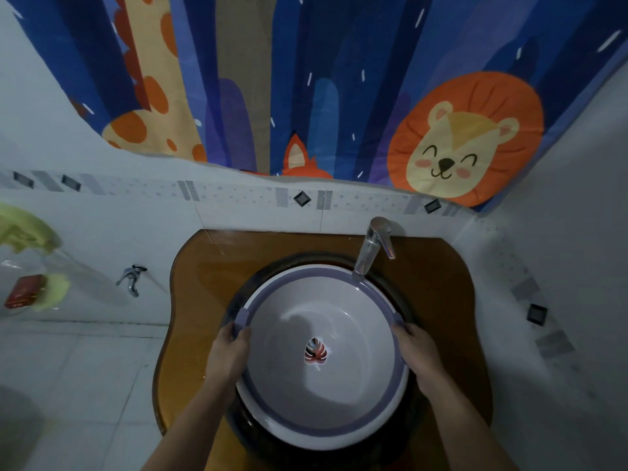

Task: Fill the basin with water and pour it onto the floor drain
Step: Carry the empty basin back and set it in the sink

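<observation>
A round white basin (323,396) with a purple rim and a leaf sticker on its bottom sits in the dark sink bowl of a brown counter. My left hand (229,351) grips the basin's left rim by a purple handle tab. My right hand (416,350) grips the right rim. A chrome faucet (368,251) stands at the back right, its spout just over the basin's far rim. I see no stream of water, and the basin looks dry inside. No floor drain is in view.
The brown counter (210,266) is set against a white tiled wall. A colourful animal-print curtain (306,79) hangs above. A small wall tap (131,278) is at the left, with a glass shelf holding a red box (23,290). White floor tiles (85,385) lie to the left.
</observation>
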Demonstrator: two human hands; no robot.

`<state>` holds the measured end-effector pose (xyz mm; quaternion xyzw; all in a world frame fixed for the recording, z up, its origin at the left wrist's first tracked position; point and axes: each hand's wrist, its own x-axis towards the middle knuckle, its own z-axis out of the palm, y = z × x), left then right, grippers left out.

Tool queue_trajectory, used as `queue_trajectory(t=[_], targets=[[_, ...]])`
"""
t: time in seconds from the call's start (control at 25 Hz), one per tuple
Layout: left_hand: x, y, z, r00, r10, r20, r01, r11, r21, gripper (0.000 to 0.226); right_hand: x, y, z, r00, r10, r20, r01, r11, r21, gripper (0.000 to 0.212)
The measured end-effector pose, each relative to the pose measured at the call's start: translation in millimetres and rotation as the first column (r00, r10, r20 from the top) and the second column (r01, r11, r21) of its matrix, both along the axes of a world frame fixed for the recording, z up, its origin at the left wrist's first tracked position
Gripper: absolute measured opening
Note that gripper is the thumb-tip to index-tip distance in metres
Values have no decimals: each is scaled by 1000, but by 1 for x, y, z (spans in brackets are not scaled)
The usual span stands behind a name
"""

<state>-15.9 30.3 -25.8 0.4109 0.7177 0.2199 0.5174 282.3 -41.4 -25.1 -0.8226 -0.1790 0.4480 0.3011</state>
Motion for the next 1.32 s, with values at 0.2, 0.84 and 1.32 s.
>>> queue_trajectory(t=[0.2, 0.84, 1.32], targets=[[11, 14, -8, 999, -50, 5, 50, 997, -62, 64, 13, 5, -9, 999, -25, -40, 24, 999, -21, 42], [20, 12, -36, 1000, -27, 15, 30, 973, -229, 72, 14, 10, -29, 986, -5, -167, -21, 987, -157, 68], [5, 3, -11, 988, -153, -31, 153, 988, -5, 75, 6, -6, -2, 987, 128, -101, -137, 986, -95, 64]])
